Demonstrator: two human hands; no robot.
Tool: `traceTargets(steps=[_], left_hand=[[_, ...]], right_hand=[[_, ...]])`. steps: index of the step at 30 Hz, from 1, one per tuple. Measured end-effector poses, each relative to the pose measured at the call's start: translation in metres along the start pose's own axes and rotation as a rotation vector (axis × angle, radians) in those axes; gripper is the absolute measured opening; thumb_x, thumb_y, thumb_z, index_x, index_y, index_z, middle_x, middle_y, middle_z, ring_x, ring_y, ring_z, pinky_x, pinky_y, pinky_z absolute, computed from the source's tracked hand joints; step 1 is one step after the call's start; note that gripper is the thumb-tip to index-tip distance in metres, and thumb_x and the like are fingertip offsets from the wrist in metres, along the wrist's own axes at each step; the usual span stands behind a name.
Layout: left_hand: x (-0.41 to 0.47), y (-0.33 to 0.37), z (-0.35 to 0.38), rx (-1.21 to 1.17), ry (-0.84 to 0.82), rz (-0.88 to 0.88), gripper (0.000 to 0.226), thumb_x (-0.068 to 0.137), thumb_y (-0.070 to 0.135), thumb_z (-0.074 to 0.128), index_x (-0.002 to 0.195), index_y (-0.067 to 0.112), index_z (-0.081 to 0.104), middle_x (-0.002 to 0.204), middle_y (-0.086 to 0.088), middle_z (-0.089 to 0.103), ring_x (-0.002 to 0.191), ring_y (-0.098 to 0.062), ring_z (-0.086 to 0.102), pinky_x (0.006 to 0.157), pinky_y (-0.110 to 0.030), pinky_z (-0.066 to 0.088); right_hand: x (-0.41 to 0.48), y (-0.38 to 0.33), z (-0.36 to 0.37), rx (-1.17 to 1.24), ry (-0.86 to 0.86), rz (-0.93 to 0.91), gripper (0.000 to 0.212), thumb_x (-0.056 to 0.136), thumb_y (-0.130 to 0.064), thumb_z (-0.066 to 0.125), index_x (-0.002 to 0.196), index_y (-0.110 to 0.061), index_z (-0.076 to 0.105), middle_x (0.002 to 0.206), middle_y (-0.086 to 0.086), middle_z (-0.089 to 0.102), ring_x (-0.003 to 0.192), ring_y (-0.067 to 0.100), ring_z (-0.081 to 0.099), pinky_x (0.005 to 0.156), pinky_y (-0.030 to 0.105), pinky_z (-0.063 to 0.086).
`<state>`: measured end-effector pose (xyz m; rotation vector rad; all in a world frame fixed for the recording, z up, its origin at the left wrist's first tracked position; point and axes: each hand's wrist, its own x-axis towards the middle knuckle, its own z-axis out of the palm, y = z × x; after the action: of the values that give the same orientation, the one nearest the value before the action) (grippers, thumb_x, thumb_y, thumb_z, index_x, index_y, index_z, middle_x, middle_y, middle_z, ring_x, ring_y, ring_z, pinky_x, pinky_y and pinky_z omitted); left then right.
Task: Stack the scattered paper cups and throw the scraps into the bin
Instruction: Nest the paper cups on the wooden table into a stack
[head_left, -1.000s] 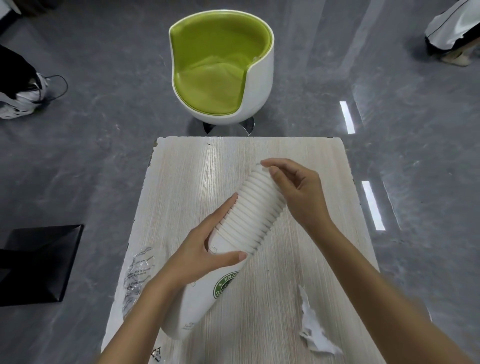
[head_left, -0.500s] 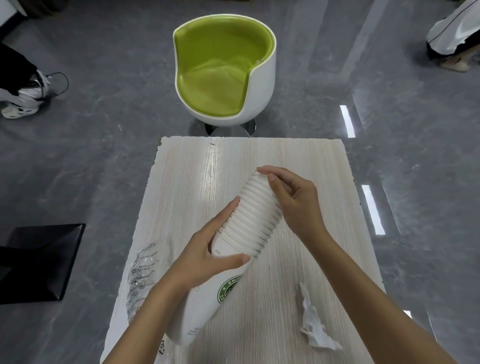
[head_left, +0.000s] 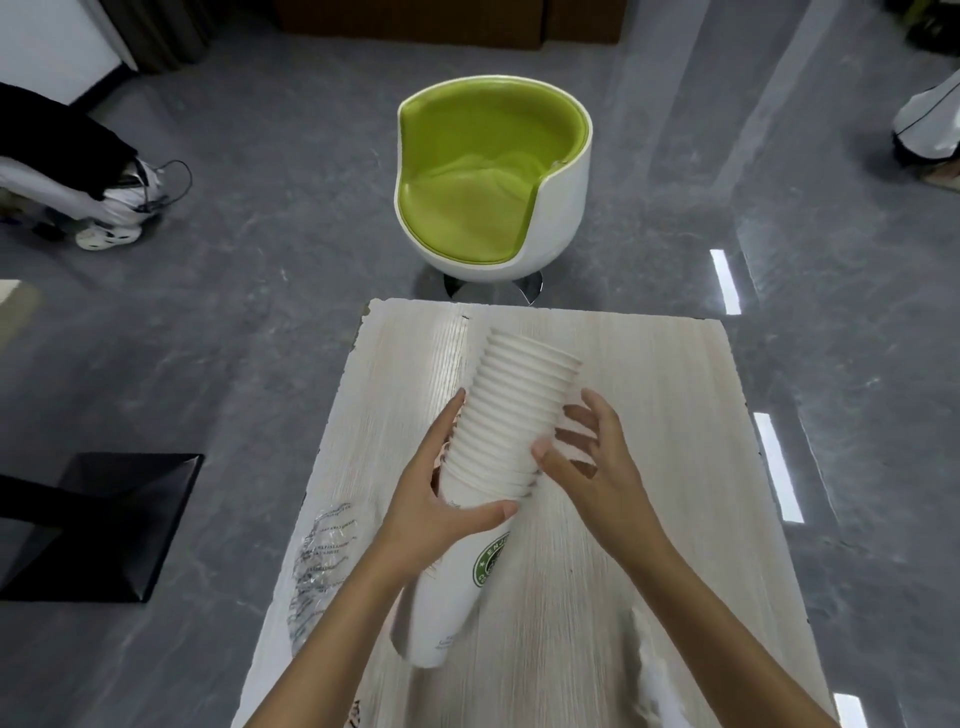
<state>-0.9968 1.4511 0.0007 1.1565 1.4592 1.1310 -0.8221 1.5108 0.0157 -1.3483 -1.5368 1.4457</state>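
Gripping the stack of cups (head_left: 514, 410) round its middle, the left hand (head_left: 436, 514) has its thumb across the near side and its fingers on the far side. The stack slants over the desk (head_left: 649, 374), base near, open rims toward the far right. I cannot tell whether the base rests on the desk. The right hand (head_left: 592, 462) is open with fingers spread, just beside the rims on the right and holding nothing. Stacking looks all but finished, as no loose cup shows. Next, I judge, the stack should be stood down. The blurred paper scrap (head_left: 654, 670) at the near right and the plastic wrapper (head_left: 322, 561) at the left edge then go into the bin (head_left: 104, 525), apparently the black box on the floor to the left.
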Motion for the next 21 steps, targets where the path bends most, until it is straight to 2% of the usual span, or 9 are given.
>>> traceTargets(steps=[1, 3, 5, 8, 13, 15, 18, 19, 21], left_hand=[[0.002, 0.000, -0.002, -0.009, 0.019, 0.007, 0.104, 0.064, 0.006, 0.088, 0.145, 0.039, 0.033, 0.128, 0.041, 0.050, 0.120, 0.012, 0.050, 0.086, -0.010, 0.048], [0.006, 0.001, -0.005, -0.034, 0.047, 0.019, 0.103, 0.065, 0.002, 0.088, 0.146, 0.035, 0.036, 0.129, 0.031, 0.054, 0.119, 0.006, 0.054, 0.085, -0.014, 0.050], [0.011, 0.004, -0.011, -0.057, 0.061, 0.026, 0.102, 0.065, 0.000, 0.088, 0.147, 0.034, 0.037, 0.133, 0.020, 0.056, 0.118, 0.001, 0.057, 0.082, -0.016, 0.052], [0.020, 0.009, -0.021, -0.080, 0.081, 0.050, 0.099, 0.067, -0.002, 0.086, 0.147, 0.031, 0.037, 0.136, 0.012, 0.057, 0.119, -0.002, 0.058, 0.081, -0.016, 0.053], [0.043, 0.020, -0.042, -0.096, 0.102, 0.108, 0.098, 0.069, 0.001, 0.086, 0.147, 0.034, 0.037, 0.136, 0.012, 0.059, 0.123, -0.008, 0.058, 0.089, -0.022, 0.053], [0.054, 0.020, -0.052, -0.090, 0.117, 0.131, 0.096, 0.069, 0.002, 0.086, 0.144, 0.039, 0.038, 0.136, 0.012, 0.059, 0.125, -0.010, 0.057, 0.092, -0.025, 0.052], [0.071, 0.017, -0.065, -0.075, 0.127, 0.143, 0.098, 0.068, 0.001, 0.086, 0.146, 0.034, 0.037, 0.139, 0.003, 0.058, 0.129, -0.019, 0.055, 0.100, -0.040, 0.050], [0.077, 0.015, -0.069, -0.077, 0.127, 0.146, 0.099, 0.068, 0.000, 0.086, 0.147, 0.031, 0.036, 0.140, 0.000, 0.057, 0.129, -0.021, 0.055, 0.101, -0.043, 0.049], [0.088, 0.011, -0.077, -0.078, 0.140, 0.137, 0.100, 0.066, 0.000, 0.087, 0.147, 0.031, 0.036, 0.140, 0.001, 0.057, 0.128, -0.020, 0.055, 0.098, -0.040, 0.051]], right_hand=[[-0.002, -0.001, 0.007, 0.019, -0.049, 0.024, 0.088, 0.069, -0.053, 0.066, 0.144, -0.030, 0.025, 0.138, -0.012, 0.044, 0.117, 0.002, 0.051, 0.090, 0.021, 0.049], [-0.001, -0.002, 0.020, 0.079, -0.128, 0.026, 0.073, 0.071, -0.047, 0.073, 0.133, -0.038, 0.033, 0.130, -0.017, 0.050, 0.107, -0.005, 0.056, 0.078, 0.013, 0.050], [0.005, -0.005, 0.030, 0.119, -0.158, -0.005, 0.063, 0.075, -0.038, 0.076, 0.124, -0.044, 0.036, 0.124, -0.020, 0.052, 0.102, -0.009, 0.058, 0.075, 0.011, 0.050], [0.020, -0.013, 0.040, 0.136, -0.149, -0.047, 0.068, 0.078, -0.025, 0.074, 0.133, -0.036, 0.035, 0.125, -0.020, 0.052, 0.101, -0.011, 0.057, 0.073, 0.013, 0.051], [0.054, -0.029, 0.054, 0.106, -0.171, -0.123, 0.078, 0.074, -0.032, 0.078, 0.138, -0.033, 0.033, 0.125, -0.022, 0.052, 0.109, -0.006, 0.055, 0.076, 0.015, 0.052], [0.069, -0.037, 0.058, 0.113, -0.178, -0.143, 0.076, 0.074, -0.028, 0.079, 0.136, -0.033, 0.034, 0.124, -0.022, 0.054, 0.111, -0.005, 0.054, 0.077, 0.014, 0.051], [0.093, -0.046, 0.063, 0.113, -0.199, -0.174, 0.071, 0.076, -0.019, 0.077, 0.133, -0.034, 0.036, 0.121, -0.025, 0.055, 0.108, -0.011, 0.054, 0.077, 0.013, 0.050], [0.100, -0.048, 0.065, 0.095, -0.208, -0.186, 0.073, 0.075, -0.020, 0.078, 0.133, -0.034, 0.036, 0.122, -0.025, 0.055, 0.109, -0.009, 0.054, 0.079, 0.016, 0.051], [0.115, -0.052, 0.069, 0.065, -0.223, -0.210, 0.079, 0.072, -0.025, 0.081, 0.136, -0.033, 0.036, 0.126, -0.022, 0.055, 0.114, -0.004, 0.054, 0.086, 0.024, 0.052]])
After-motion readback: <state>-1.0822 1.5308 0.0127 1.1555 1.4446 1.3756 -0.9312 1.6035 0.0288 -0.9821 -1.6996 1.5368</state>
